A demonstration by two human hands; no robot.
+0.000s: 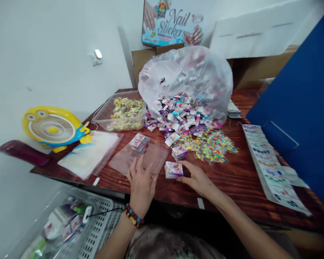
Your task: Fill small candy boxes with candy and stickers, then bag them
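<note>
My left hand (142,181) rests with its fingers apart on a clear plastic bag (158,154) lying flat on the table. A stack of small nail sticker boxes (138,141) sits on the upper part of that bag, just beyond my fingertips. My right hand (197,178) pinches another small block of nail sticker boxes (172,170) from its right side, near the table's front edge. Right behind it stands a similar stack of boxes (179,152), touched by neither hand.
A large plastic sack (162,68) spills many small boxes (180,111). In front lie colourful candy packets (216,145); more fill a clear tub (99,124). Flat plastic bags (90,153) and a yellow fan (52,127) are at left, a sticker strip (272,169) at right.
</note>
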